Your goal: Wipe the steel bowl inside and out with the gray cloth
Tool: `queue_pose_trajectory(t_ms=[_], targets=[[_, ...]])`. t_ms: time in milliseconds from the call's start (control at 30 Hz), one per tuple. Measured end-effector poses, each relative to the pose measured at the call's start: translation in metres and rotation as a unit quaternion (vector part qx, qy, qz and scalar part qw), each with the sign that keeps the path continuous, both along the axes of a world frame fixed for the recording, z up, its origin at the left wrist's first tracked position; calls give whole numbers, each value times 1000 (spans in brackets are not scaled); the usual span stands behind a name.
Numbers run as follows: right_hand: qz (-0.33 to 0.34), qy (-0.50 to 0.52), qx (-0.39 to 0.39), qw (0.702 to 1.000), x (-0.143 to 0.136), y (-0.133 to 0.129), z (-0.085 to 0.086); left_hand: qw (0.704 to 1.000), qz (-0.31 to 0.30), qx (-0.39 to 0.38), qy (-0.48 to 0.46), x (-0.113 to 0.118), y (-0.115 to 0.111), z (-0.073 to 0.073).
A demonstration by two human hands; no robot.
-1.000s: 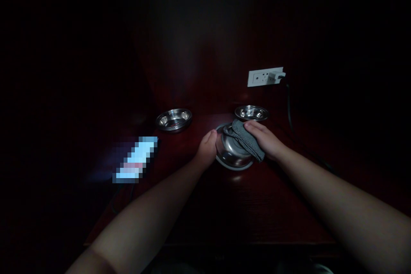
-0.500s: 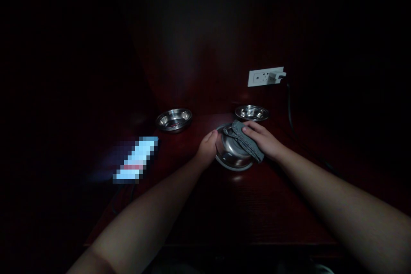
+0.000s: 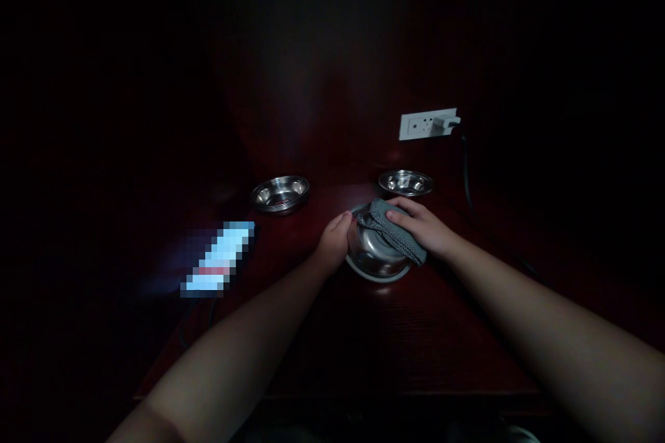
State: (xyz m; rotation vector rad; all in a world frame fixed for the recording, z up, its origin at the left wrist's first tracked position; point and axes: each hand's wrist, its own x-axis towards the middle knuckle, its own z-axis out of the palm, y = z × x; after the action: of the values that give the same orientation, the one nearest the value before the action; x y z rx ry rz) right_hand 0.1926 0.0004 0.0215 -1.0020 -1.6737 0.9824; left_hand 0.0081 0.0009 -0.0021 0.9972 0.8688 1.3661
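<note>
A shiny steel bowl [image 3: 377,259] is tipped with its rounded outside toward me, above the dark red table. My left hand [image 3: 337,242] grips its left rim, thumb on the outer side and the other fingers hidden behind. On the bowl's upper right lies a folded grey-green cloth [image 3: 395,232] with a knitted edge. My right hand [image 3: 420,225] is closed on this cloth and presses it against the steel. Part of the bowl's base is hidden under the cloth.
At the back left stands a stack of steel bowls [image 3: 280,195], and another steel bowl [image 3: 405,183] stands behind my right hand. A lit phone [image 3: 221,259], blurred out, is at the left. The wall socket [image 3: 427,124] holds a plug with a hanging cable [image 3: 466,173].
The cloth and my right hand have shifted slightly left across the bowl. The bowl has tilted a little and its lower rim sits slightly lower. My left hand keeps its grip.
</note>
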Motion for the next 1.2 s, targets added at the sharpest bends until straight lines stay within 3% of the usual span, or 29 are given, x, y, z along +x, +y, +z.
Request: queue_pose_trajectory(t_ms=[200,433,700,900,1200], targets=[[-18,25,-30,999,-3,2,-4,1000,-10,-15,-12,-1,1,1],[-98,131,-50,985,-7,5,-7,997,-57,-13,-46,-1,5,-6],[-108,185,-90,973,-5,7,-7,998,-53,-21,-13,0,0,-5],[-127,203,-96,966,-1,10,-8,994,-93,-57,17,-1,1,-6],[-103,106,-34,988,2,10,-9,999,-12,-16,42,2,-1,-2]])
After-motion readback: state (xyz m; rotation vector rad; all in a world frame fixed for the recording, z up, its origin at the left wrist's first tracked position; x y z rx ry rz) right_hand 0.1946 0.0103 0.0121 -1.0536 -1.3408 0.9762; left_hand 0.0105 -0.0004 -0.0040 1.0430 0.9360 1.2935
